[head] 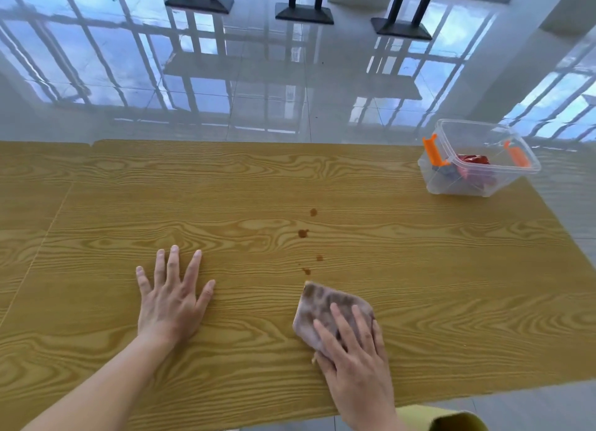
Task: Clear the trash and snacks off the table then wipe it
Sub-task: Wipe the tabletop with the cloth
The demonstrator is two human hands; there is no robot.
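Note:
A folded pinkish cloth (322,304) with brown stains lies flat on the wooden table (225,188). My right hand (354,353) presses down on its near half, fingers spread over it. Just beyond the cloth, several small brown spots (303,233) run in a line away from me. My left hand (171,295) rests flat on the table to the left, fingers apart, holding nothing. A clear plastic box (503,133) with orange latches stands at the far right corner, with red snack packets (472,159) inside.
The table's far edge (258,142) meets a glossy tiled floor. Black table bases (304,12) stand on the floor further away. The right table edge runs diagonally past the box. A yellow-green object (451,419) shows at the bottom right.

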